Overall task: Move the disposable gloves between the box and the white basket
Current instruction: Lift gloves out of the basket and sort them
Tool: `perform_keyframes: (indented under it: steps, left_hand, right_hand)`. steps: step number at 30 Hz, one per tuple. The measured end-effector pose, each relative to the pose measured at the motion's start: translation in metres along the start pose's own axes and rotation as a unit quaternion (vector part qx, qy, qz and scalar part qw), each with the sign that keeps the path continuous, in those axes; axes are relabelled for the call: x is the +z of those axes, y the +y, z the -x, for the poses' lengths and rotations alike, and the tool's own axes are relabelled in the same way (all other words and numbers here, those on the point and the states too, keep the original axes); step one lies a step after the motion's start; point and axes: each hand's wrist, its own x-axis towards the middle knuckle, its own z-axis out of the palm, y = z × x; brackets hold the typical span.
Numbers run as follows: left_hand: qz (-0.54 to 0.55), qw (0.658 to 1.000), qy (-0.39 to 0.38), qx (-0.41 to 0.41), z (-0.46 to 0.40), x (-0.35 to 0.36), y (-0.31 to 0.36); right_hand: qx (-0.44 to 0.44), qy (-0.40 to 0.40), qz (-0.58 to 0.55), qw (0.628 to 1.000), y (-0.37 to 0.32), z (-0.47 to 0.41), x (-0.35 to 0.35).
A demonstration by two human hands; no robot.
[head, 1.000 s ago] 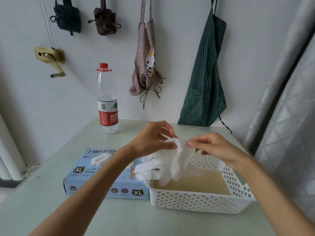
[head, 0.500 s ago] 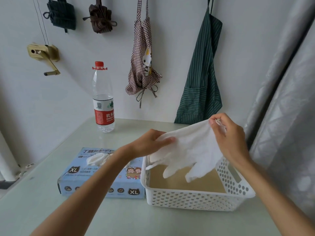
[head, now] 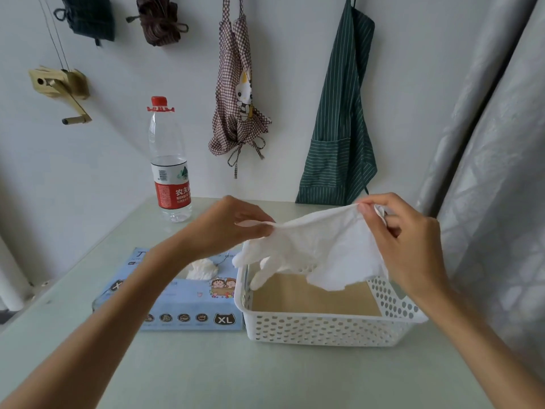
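Both hands (head: 233, 225) (head: 404, 240) raised, pinch grip (arms fwd)

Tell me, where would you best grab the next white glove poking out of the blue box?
Probably pinch the crumpled white tuft of glove that sticks up from the slot in the top of the blue cardboard glove box, coming straight down from above. It is the only part exposed, and the box lies flat with its opening facing up.
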Motion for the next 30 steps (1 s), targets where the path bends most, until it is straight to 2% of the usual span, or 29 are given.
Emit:
perform_keyframes:
  steps: [3,5,8,10,15,18,20,23,25,26,28,30]
  left_hand:
    - [-0.083,0.996,-0.031,-0.028,-0.009,-0.001,-0.006]
    - [-0.174,0.979,-0.085,-0.066,-0.022,0.017,-0.016]
    - [-0.296,0.94,-0.142,-0.088,-0.041,0.055,-0.027]
    - [-0.358,0.921,-0.141,-0.064,-0.049,0.076,-0.03]
    - [-0.484,0.869,-0.099,0.017,-0.054,0.099,-0.039]
    - [-0.492,0.865,-0.094,0.043,-0.055,0.097,-0.044]
    - [-0.467,0.881,-0.059,0.048,-0.053,0.095,-0.042]
    - [-0.402,0.915,-0.016,0.028,-0.045,0.092,-0.037]
    - [-0.325,0.942,-0.078,0.005,-0.041,0.091,-0.037]
    - [-0.289,0.947,-0.138,-0.005,-0.041,0.092,-0.037]
    - [-0.271,0.926,-0.261,-0.037,-0.041,0.1,-0.04]
    - [-0.298,0.903,-0.304,-0.056,-0.042,0.105,-0.046]
  right_hand:
    - [0.07,-0.029,-0.049,0.996,0.017,0.011,0.01]
    - [0.128,-0.098,0.01,0.987,0.041,0.018,0.021]
    - [0.179,-0.222,0.153,0.946,0.07,0.021,0.034]
    - [0.168,-0.27,0.215,0.924,0.081,0.021,0.04]
    - [0.093,-0.318,0.34,0.88,0.087,0.015,0.041]
    - [0.079,-0.353,0.384,0.849,0.089,0.016,0.043]
    - [0.073,-0.37,0.398,0.836,0.087,0.017,0.044]
    - [0.055,-0.332,0.401,0.852,0.083,0.015,0.037]
    - [0.081,-0.32,0.351,0.876,0.084,0.013,0.033]
    - [0.114,-0.353,0.301,0.879,0.083,0.014,0.033]
    - [0.166,-0.47,0.206,0.842,0.082,0.018,0.038]
    - [0.192,-0.575,0.182,0.774,0.084,0.024,0.045]
